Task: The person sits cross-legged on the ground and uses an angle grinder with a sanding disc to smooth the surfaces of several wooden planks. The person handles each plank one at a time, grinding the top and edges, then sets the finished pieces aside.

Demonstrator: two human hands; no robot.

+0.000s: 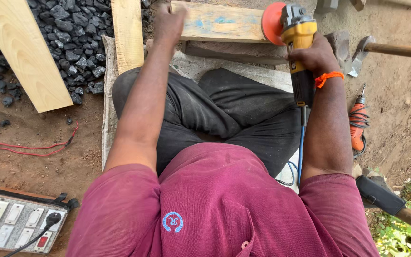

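right hand (316, 56) closed around yellow angle grinder (298, 52), orange disc (272, 23) beyond the fingers. left hand (168, 23) curled over wooden plank (220, 22), pressing down.

Bare ground (39, 128) lies open to the left, crossed only by a thin red wire (29, 148), with a switchboard (17, 221) nearer the body. Ahead, the small plank (220, 21) blocks the way, with upright boards (24, 52) and black gravel (74, 35) crowding its left. To the right, an orange drill (357, 124) and an adze (381, 50) lie on open dirt
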